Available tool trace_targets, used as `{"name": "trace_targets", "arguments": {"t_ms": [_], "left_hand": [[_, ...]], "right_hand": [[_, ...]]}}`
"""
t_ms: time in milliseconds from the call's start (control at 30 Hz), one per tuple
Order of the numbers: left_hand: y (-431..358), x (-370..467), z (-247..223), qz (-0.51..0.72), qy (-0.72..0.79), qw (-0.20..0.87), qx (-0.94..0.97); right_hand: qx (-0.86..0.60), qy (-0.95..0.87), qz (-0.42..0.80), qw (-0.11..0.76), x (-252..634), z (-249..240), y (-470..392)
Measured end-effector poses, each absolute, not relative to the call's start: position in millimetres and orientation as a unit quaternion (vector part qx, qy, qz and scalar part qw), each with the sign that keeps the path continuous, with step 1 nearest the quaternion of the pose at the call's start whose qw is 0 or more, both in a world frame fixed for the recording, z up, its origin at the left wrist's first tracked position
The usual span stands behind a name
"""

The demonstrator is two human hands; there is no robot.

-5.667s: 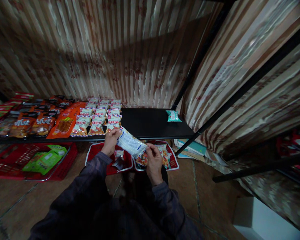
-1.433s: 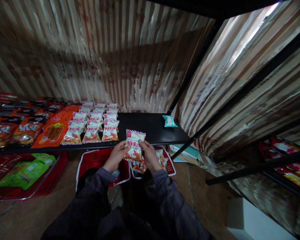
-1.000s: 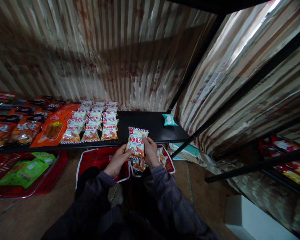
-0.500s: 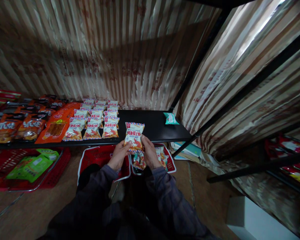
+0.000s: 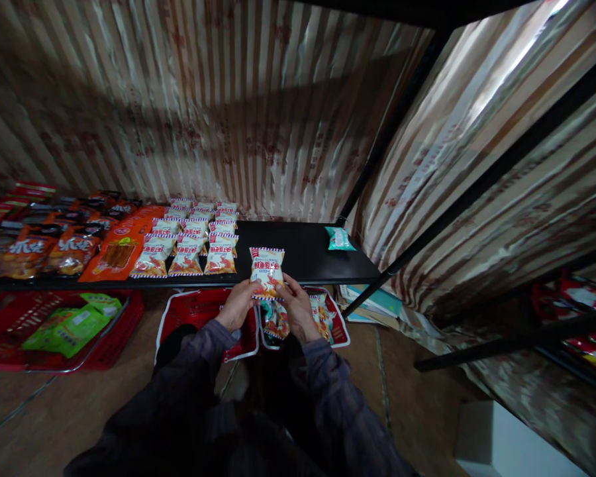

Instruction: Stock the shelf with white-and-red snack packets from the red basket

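Note:
A white and orange snack bag (image 5: 267, 270) with a striped top edge is held upright between my two hands, at the front edge of the black shelf (image 5: 293, 252). My left hand (image 5: 240, 303) grips its lower left corner. On its lower right side, my right hand (image 5: 297, 306) is closed with the thumb on the front. Left of the held bag, several matching snack bags (image 5: 186, 254) stand in rows on the shelf. Beneath my right hand, a red basket (image 5: 338, 321) with a white rim contains more such bags.
A teal packet (image 5: 338, 238) lies at the shelf's right end, near a black post (image 5: 377, 285). Orange snack packs (image 5: 69, 248) fill the left. Below are another red basket (image 5: 179, 308) and one with green packets (image 5: 74, 328). A white box (image 5: 516, 437) sits lower right.
The held bag has come down slightly and tips back a little. My right fingers have shifted on its side. The view has moved slightly; the shelved bags look unchanged.

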State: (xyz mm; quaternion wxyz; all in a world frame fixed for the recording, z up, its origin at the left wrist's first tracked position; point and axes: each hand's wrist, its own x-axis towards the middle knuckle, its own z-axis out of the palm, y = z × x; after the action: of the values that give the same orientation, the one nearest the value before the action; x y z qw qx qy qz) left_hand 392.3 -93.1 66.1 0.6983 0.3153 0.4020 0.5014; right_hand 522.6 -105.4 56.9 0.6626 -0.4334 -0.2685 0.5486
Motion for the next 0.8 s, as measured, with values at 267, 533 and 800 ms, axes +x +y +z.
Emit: {"name": "trace_targets", "arguments": {"t_ms": [267, 533, 800], "left_hand": [[-89, 399, 64, 0.539, 0.412, 0.666, 0.311], [-32, 414, 65, 0.583, 0.508, 0.561, 0.295], [45, 435, 62, 0.565, 0.581, 0.466, 0.355]], "right_hand": [[-0.425, -0.246, 0.547, 0.678, 524, 53, -94], [-0.427, -0.298, 0.521, 0.677, 528, 46, -34], [-0.456, -0.341, 0.456, 0.684, 535, 43, 54]]}}
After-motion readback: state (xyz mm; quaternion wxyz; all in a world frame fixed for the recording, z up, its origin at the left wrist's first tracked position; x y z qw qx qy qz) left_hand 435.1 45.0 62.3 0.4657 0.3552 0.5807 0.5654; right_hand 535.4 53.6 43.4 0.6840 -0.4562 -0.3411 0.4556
